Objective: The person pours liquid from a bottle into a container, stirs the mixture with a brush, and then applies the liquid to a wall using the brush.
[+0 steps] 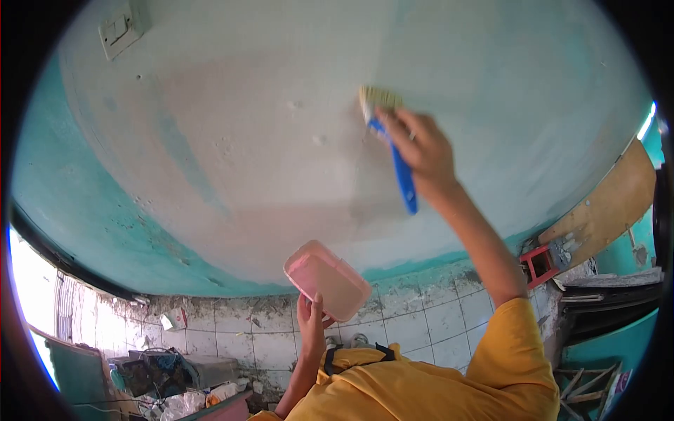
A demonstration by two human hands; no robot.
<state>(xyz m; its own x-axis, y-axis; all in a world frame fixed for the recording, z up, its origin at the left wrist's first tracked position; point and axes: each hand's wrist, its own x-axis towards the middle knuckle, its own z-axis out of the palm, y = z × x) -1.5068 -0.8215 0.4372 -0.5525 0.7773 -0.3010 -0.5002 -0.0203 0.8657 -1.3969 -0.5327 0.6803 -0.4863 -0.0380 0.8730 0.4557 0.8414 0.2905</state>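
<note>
My right hand (423,149) is closed round a wide paintbrush with a blue handle (404,179). The brush's pale bristles (380,97) are against the wall (281,154), slightly blurred. Whitish paint covers most of this wall, with turquoise showing at the left and along the bottom. Lower down, my left hand (312,319) grips the near edge of a pink plastic tub (291,265), thumb over the rim. Inside the tub lies a smooth, pale paint (335,285). The tub is tilted a little and apart from the wall.
A light switch (120,31) is set in the wall at upper left. Dirty white floor tiles (407,337) run along its foot. At lower left sits a pile of clutter (161,375). On the right are a red frame-like object (540,265) and a brown board (611,200).
</note>
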